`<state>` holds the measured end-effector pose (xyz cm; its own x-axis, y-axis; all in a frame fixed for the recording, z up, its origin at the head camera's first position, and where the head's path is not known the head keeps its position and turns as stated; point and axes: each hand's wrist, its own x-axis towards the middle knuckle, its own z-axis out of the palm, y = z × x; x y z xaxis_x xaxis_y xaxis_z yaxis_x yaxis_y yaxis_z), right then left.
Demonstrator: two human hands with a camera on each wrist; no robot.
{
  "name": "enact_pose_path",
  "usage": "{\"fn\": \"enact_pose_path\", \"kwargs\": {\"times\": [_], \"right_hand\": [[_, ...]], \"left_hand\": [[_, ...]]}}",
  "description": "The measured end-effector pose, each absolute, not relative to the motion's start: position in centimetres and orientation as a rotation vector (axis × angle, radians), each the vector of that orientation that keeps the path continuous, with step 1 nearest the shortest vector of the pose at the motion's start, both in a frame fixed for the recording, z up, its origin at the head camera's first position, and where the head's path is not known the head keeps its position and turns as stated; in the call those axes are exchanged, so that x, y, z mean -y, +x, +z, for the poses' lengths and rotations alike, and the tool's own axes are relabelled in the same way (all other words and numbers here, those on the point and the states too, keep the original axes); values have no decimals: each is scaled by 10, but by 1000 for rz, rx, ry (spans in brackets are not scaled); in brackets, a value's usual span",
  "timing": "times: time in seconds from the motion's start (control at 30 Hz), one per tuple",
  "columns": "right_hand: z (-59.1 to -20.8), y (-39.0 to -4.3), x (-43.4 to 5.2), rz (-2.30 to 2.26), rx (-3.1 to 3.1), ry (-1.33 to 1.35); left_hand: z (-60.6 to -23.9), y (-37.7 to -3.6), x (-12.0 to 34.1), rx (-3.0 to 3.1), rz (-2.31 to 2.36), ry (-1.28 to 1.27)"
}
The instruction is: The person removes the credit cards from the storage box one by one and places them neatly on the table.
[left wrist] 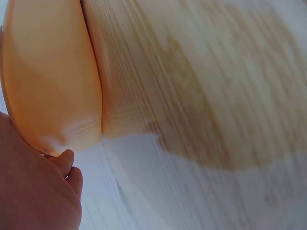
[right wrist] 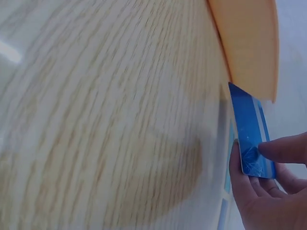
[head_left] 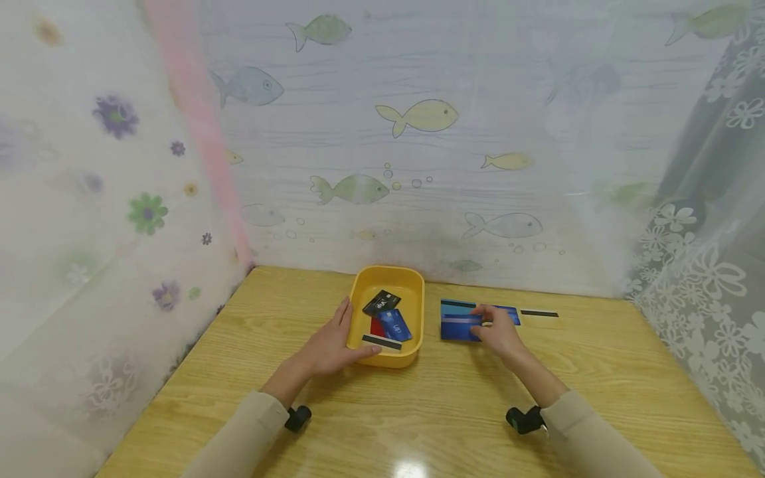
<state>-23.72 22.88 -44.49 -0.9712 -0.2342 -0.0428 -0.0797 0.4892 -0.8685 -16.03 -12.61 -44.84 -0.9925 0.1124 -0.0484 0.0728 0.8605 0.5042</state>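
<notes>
- The blue card [head_left: 455,329] is pinched at its right end by the right hand [head_left: 501,333], presumably so that the rest is left free; it is held tilted.
- The box [head_left: 396,361] is touched by the left hand [head_left: 327,345], fingers extended along its left wall and thumb over its near rim, probably for steadying.
- In the box, several cards [head_left: 394,325] are loosely overlapped.
- Right of the box, toward the surface's [head_left: 370,425] far edge, a teal card [head_left: 455,308], another blue card [head_left: 511,316] and a striped card [head_left: 540,313] are lined up, likely for easy reach.
</notes>
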Motion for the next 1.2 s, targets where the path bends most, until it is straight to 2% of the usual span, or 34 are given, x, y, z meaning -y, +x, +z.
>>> {"fn": "enact_pose_path", "kwargs": {"times": [0.73,1.2], "right_hand": [[-454,-246,-224,-1154,-2790,-413],[-454,-249,-216,-1111,-2786,-394]], "left_hand": [[-447,-161,125,-2956,801,149],[-447,-160,125,-2961,784,148]]}}
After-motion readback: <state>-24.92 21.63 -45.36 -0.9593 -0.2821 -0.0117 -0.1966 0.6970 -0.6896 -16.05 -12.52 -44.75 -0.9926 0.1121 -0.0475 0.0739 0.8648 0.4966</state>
